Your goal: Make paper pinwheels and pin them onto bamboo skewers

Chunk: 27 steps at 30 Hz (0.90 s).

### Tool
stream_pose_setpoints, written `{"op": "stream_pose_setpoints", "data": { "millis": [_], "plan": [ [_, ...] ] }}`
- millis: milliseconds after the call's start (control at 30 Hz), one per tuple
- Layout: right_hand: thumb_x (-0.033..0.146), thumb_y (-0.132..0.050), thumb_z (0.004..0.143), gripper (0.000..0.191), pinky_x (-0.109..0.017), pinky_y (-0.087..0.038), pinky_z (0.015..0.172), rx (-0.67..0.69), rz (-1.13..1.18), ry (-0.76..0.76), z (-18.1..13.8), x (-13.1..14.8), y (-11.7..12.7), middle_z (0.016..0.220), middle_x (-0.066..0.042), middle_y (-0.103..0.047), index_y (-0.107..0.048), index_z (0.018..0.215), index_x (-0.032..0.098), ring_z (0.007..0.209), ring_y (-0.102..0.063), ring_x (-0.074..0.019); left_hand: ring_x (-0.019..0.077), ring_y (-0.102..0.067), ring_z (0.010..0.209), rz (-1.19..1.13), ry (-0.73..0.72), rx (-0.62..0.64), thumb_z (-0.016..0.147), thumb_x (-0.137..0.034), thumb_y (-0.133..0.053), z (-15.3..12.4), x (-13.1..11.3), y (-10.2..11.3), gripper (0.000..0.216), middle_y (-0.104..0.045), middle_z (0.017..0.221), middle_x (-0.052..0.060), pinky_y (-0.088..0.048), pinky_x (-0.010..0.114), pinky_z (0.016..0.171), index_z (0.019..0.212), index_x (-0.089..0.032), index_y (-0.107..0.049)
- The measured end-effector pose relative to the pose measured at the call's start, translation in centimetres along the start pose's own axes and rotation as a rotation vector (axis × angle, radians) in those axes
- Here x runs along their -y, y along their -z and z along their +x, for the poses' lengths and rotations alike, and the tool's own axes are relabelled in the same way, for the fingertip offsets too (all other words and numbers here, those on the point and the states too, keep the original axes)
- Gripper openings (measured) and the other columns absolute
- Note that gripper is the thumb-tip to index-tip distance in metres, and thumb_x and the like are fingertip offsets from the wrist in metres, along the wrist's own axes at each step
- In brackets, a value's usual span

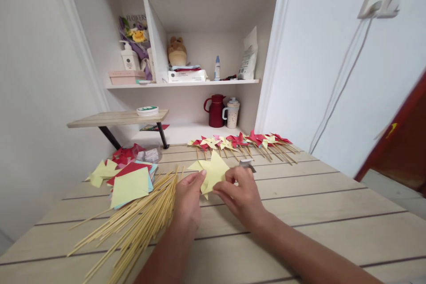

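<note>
My left hand (187, 199) and my right hand (240, 195) both pinch a folded yellow paper piece (213, 172) just above the wooden table (316, 204), near its middle. The left fingers grip its left edge and the right fingers its lower right edge. A small grey object (246, 164), partly hidden, lies just behind my right hand. A heap of thin bamboo sticks (140, 222) lies left of my left hand. Beyond the paper, a row of finished red and yellow pinwheels (242, 142) on sticks lies at the back of the table.
A stack of coloured paper squares (130, 183) and loose yellow and red cut pieces (109, 164) sit at the left. A small raised shelf (116, 119) stands at the back left. White shelving (206, 82) behind holds a red jug (215, 111) and a cup (232, 113).
</note>
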State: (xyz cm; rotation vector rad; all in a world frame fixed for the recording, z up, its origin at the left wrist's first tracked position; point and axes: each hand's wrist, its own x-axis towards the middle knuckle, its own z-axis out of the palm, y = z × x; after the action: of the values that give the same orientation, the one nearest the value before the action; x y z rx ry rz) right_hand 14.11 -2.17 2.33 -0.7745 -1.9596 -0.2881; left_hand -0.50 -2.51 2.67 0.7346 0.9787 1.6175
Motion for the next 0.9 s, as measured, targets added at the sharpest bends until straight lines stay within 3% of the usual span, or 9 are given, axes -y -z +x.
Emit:
{"op": "stream_pose_setpoints", "data": {
  "millis": [200,400,900],
  "plan": [
    [0.028,-0.063,0.090,0.015,-0.034,-0.040,0.070,-0.058,0.218,-0.230,0.4,-0.3,-0.2,0.077,-0.002,-0.052,-0.070,0.078,0.022,0.075,-0.052,-0.0179,0.0183,-0.067,0.076,0.053,-0.053,0.003,0.061,-0.039,-0.084,0.1,0.4,0.0,0.035,-0.075,0.080,0.008,-0.050,0.029,0.075,0.083,-0.012,-0.075],
    [0.028,-0.068,0.086,0.016,-0.033,-0.043,0.067,-0.013,0.362,-0.393,0.9,-0.3,0.2,0.075,-0.002,-0.053,-0.068,0.071,0.021,0.074,-0.053,-0.0183,0.0181,-0.066,0.075,0.085,-0.087,-0.021,0.061,-0.039,-0.084,0.2,0.6,0.0,0.034,-0.074,0.078,0.006,-0.049,0.028,0.072,0.082,-0.013,-0.076],
    [0.029,-0.068,0.082,0.021,-0.033,-0.043,0.066,-0.004,0.430,-0.491,1.0,-1.1,-0.3,0.074,-0.002,-0.053,-0.061,0.064,0.020,0.072,-0.053,-0.0187,0.0170,-0.064,0.074,0.151,-0.092,-0.024,0.060,-0.041,-0.084,0.2,0.9,-0.2,0.036,-0.074,0.078,0.006,-0.048,0.027,0.072,0.081,-0.013,-0.077]
  ]
}}
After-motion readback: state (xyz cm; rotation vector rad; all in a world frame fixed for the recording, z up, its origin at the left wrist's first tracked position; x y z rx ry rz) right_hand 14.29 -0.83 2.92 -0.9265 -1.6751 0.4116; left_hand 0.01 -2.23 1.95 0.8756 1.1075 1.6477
